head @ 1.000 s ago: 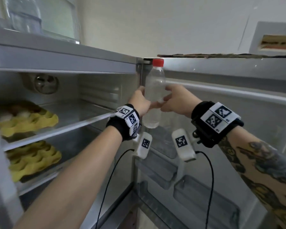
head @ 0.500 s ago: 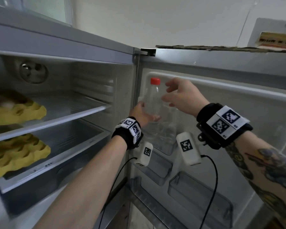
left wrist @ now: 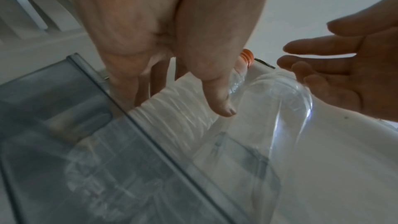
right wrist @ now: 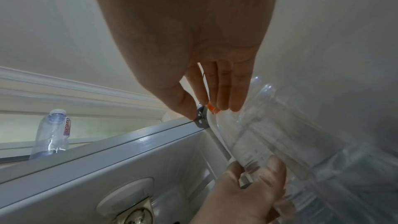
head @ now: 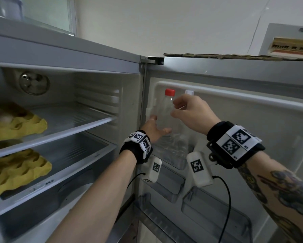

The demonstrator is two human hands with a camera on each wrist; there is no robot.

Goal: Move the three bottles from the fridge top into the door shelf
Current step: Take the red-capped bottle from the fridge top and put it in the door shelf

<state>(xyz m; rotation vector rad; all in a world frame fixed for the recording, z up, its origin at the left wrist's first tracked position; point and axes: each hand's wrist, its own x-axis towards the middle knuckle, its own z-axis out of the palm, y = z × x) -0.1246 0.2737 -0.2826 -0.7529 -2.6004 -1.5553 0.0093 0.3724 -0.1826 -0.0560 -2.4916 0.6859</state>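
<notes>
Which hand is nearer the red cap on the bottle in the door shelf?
Right. The right hand is beside the bottle's neck, just below and right of the red cap. The left hand is lower, at the bottle's body.

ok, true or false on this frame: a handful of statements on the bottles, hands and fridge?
1. The red-capped bottle stands in the top door shelf. True.
2. The right hand pinches the red cap. False: its fingers are open, beside the bottle and below the cap.
3. A labelled bottle stands on the fridge top. True.
4. The egg trays are blue. False: yellow.
</notes>
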